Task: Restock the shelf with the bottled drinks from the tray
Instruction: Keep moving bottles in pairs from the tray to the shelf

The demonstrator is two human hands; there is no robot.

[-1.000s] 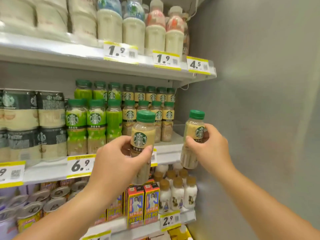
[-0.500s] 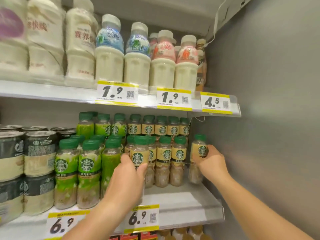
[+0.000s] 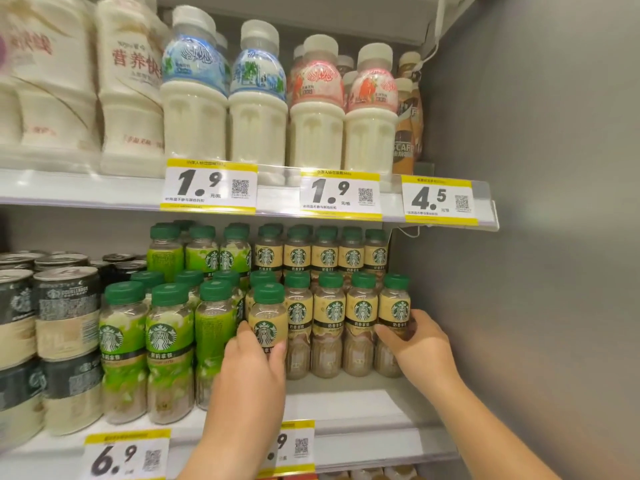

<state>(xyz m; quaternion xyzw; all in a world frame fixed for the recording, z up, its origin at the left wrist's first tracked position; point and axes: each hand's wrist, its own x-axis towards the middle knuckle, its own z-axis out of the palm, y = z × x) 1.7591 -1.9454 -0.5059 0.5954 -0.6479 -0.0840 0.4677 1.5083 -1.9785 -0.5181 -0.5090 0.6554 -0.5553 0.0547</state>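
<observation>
My left hand [image 3: 251, 372] grips a beige-label coffee bottle [image 3: 267, 317] with a green cap, standing at the front of the middle shelf [image 3: 363, 410], just ahead of the beige row. My right hand [image 3: 415, 344] holds another beige-label bottle [image 3: 394, 306] at the right end of that row, close to the grey side wall. Several matching beige bottles [image 3: 329, 306] stand between the two. The tray is not in view.
Green-label bottles [image 3: 162, 337] fill the shelf to the left, with stacked dark cans [image 3: 65, 323] beyond them. White milk-drink bottles [image 3: 256, 98] line the upper shelf above yellow price tags [image 3: 341, 195]. The grey wall [image 3: 536, 237] bounds the right side.
Both hands moved forward and set their bottles down into the front row on the middle shelf. The camera came closer and tilted up.
</observation>
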